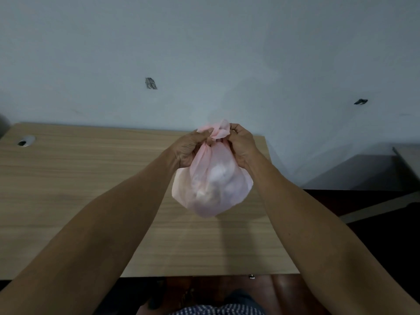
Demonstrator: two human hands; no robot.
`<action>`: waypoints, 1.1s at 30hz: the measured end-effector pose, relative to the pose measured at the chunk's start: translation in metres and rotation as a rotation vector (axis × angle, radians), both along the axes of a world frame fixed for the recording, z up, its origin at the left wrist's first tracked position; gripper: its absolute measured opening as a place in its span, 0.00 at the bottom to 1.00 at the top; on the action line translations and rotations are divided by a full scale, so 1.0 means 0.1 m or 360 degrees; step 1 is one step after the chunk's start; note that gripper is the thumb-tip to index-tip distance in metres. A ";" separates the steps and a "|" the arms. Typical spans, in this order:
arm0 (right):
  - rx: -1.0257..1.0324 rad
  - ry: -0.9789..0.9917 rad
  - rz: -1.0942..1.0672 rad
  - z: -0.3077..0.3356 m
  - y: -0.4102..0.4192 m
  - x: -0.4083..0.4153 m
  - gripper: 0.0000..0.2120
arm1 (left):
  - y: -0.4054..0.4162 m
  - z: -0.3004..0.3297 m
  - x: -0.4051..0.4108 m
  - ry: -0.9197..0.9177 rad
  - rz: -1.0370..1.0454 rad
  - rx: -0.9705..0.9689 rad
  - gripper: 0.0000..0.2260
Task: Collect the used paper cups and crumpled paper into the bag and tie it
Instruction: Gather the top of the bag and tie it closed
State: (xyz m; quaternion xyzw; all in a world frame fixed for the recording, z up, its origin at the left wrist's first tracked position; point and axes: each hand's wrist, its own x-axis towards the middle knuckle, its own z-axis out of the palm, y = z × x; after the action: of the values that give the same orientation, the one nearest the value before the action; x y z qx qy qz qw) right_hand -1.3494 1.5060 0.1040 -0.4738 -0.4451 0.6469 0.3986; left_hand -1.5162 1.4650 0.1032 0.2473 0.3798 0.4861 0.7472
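Observation:
A thin pink plastic bag hangs in the air above the wooden table, bulging with pale shapes that show dimly through it. Its neck is gathered and twisted at the top, with the loose ends sticking up between my hands. My left hand pinches the neck from the left. From the right, my right hand grips the bag's top. Both hands touch the bag at the knot. No cups or paper lie loose on the table.
A round metal cable grommet sits at the table's far left. A grey wall stands right behind the table. To the right of the table there is dark floor and a light grey cabinet.

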 end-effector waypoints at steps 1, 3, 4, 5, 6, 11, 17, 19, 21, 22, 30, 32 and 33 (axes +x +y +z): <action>0.0025 -0.0036 0.0019 0.06 -0.04 0.00 0.28 | 0.02 -0.03 -0.01 -0.0006 0.0015 0.0008 0.11; 0.0081 -0.0072 0.0056 0.07 -0.07 0.01 0.20 | 0.04 -0.06 -0.01 -0.0006 0.0059 0.0014 0.12; 0.0103 -0.0053 0.0078 0.06 -0.08 0.02 0.17 | 0.04 -0.07 0.00 0.0008 0.0131 -0.0005 0.10; 0.0096 -0.0011 0.0100 0.05 -0.08 0.03 0.13 | 0.05 -0.08 0.02 0.0029 0.0227 -0.0015 0.05; 0.0075 0.0059 0.0138 0.05 -0.08 0.04 0.10 | 0.05 -0.07 0.04 0.0048 0.0318 -0.0016 0.02; 0.0048 0.0157 0.0246 0.02 -0.13 0.01 0.09 | 0.04 -0.13 0.07 0.0195 0.0508 0.0104 0.12; 0.0044 -0.0142 -0.0232 0.02 -0.11 -0.07 0.07 | -0.02 -0.07 0.18 0.0659 0.0544 0.0215 0.15; 0.0032 -0.0263 -0.0309 0.02 -0.08 -0.07 0.09 | -0.07 -0.05 0.20 0.0749 0.0461 0.0333 0.15; 0.0019 -0.0328 -0.0350 0.03 -0.04 -0.05 0.14 | -0.10 -0.02 0.17 0.0905 0.0363 0.0486 0.16; 0.0008 -0.0350 -0.0351 0.05 -0.03 -0.05 0.16 | -0.10 -0.01 0.15 0.1038 0.0328 0.0574 0.17; 0.0050 -0.0599 -0.0202 0.12 -0.04 -0.06 0.06 | -0.04 0.06 -0.01 0.2211 0.0019 0.1323 0.16; 0.0103 -0.0477 -0.0081 0.12 -0.05 -0.04 0.09 | -0.03 0.04 -0.04 0.2414 0.0090 0.1187 0.16; 0.0154 -0.0503 0.0042 0.10 -0.05 -0.01 0.15 | -0.02 0.04 -0.06 0.2445 0.0134 0.1065 0.16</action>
State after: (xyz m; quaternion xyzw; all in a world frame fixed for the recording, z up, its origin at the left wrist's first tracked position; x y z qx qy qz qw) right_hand -1.3506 1.5008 0.1141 -0.5442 -0.5391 0.5473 0.3373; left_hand -1.5223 1.4628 0.1070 0.7039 0.6277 0.2971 0.1492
